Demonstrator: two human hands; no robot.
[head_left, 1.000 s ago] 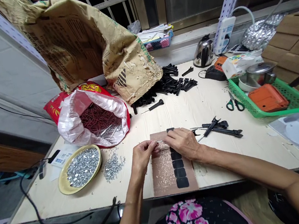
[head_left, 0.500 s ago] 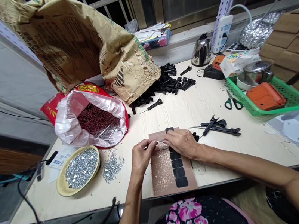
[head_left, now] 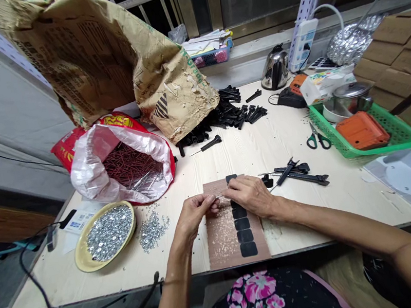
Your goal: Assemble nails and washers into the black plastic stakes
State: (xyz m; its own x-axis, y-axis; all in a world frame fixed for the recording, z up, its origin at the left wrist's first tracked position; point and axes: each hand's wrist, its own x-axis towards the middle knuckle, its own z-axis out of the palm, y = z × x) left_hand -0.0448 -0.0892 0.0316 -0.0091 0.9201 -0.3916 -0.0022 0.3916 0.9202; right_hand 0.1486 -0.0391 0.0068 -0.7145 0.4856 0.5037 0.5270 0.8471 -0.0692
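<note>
In the head view, my left hand (head_left: pixel 194 215) is closed in a pinch at the left edge of a brown board (head_left: pixel 225 255). A thin metal pin (head_left: pixel 219 196) shows between its fingertips and my right hand. My right hand (head_left: pixel 251 196) rests over the board with its fingers curled together near the pin's other end. What its fingertips hold is hidden. Down the board runs a column of black rounded squares (head_left: pixel 246 236), partly covered by my right hand. Pale specks are scattered on the board left of them.
A yellow bowl of small metal pieces (head_left: pixel 134 222) stands left, beside a loose heap of them (head_left: pixel 154 231). Behind are a bag of dark red rods (head_left: pixel 90 177) and black plastic parts (head_left: pixel 238 112). Black tools (head_left: pixel 298 173), scissors (head_left: pixel 318 140) and a green basket (head_left: pixel 369 150) lie right.
My left hand has drawn slightly left and down, and less of the pin shows between the hands. My right hand stays over the board. The whole view has shifted a little.
</note>
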